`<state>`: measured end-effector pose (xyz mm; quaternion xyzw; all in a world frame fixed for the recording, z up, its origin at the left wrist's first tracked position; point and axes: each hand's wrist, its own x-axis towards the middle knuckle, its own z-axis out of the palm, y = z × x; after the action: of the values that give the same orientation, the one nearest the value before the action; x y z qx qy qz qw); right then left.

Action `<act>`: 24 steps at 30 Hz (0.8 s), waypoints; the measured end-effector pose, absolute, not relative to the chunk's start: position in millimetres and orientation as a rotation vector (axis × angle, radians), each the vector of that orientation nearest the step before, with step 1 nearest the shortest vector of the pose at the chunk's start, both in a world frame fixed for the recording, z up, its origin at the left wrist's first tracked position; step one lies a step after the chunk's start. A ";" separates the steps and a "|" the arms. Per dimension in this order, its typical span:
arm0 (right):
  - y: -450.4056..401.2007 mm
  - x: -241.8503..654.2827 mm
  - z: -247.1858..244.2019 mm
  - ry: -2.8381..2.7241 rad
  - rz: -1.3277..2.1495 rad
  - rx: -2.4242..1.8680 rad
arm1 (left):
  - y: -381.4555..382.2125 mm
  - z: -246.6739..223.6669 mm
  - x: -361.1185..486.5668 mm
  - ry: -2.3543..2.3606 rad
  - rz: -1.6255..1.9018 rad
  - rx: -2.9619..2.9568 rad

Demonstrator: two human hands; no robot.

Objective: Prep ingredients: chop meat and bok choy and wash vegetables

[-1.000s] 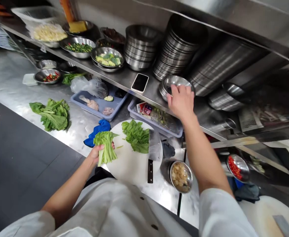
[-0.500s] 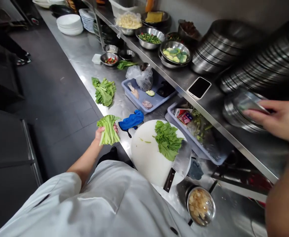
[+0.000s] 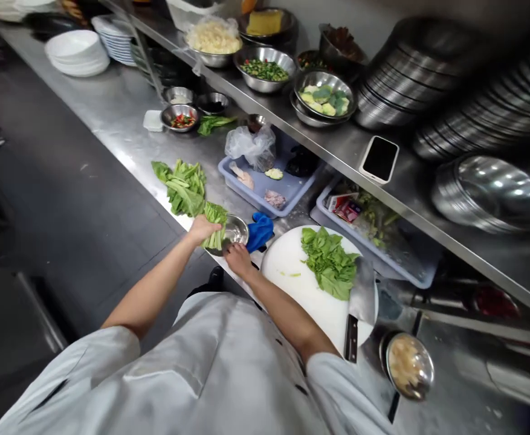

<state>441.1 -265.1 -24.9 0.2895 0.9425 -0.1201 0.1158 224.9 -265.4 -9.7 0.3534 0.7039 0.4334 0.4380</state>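
My left hand [image 3: 204,231] grips a bunch of cut leafy green stalks [image 3: 216,219] at the counter's front edge. Just under the stalks is a small steel bowl [image 3: 237,229], its near rim held by my right hand [image 3: 238,258]. Part of the bowl is hidden by the greens and the hands. Behind my left hand lies a heap of leafy greens [image 3: 183,186] on the counter. A blue cloth [image 3: 260,232] lies right beside the bowl. Cut leaves [image 3: 330,263] and a cleaver [image 3: 358,302] rest on the round white cutting board [image 3: 287,302].
A blue tray [image 3: 228,175] holds meat pieces and a plastic bag. The steel shelf [image 3: 410,211] above carries filled bowls, a phone [image 3: 379,159] and stacked steel bowls [image 3: 495,187]. White plates [image 3: 77,51] stand at the far left. A small bowl [image 3: 410,365] sits right of the board.
My right hand has come from the bowl stack on the shelf down to the counter edge with a steel bowl. My left hand has brought the stalks over it.
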 end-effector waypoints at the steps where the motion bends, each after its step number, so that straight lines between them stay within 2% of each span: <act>1: -261.3 424.1 -41.0 2.749 -0.368 0.901 | -248.2 -22.0 226.3 1.873 0.898 0.956; 5: -254.3 396.7 -75.1 2.736 -0.408 1.112 | -195.2 -65.2 243.4 2.100 0.375 1.301; 8: -269.3 419.7 -74.6 2.795 -0.423 1.320 | -167.6 -84.5 255.9 2.214 0.293 1.606; 10: -287.9 454.9 -62.8 2.709 -0.438 1.635 | -151.2 -87.8 258.1 2.233 0.305 1.690; 14: -336.6 562.4 -29.0 2.057 -0.333 2.469 | -135.5 -67.3 253.8 2.208 0.186 1.681; 16: -359.5 619.7 -18.0 1.604 -0.173 2.788 | -141.3 -48.4 260.7 2.225 0.296 1.816; 18: -373.6 667.7 -13.9 1.220 -0.053 2.947 | -152.6 -30.0 285.7 2.023 0.445 2.023; 20: -375.3 702.7 -13.6 1.050 -0.064 2.962 | -162.7 -16.8 332.1 1.615 0.461 2.130; 22: -368.2 725.8 -11.7 1.085 -0.168 2.885 | -166.1 -10.0 394.9 1.312 0.443 2.089; 24: -362.7 741.3 -4.7 1.179 -0.253 2.782 | -161.6 -7.9 462.2 1.267 0.487 2.031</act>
<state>741.3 -362.7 -4.7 0.9161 0.3883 -0.0833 0.0548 462.2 -161.6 -7.9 0.7813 0.4872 0.1871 0.3423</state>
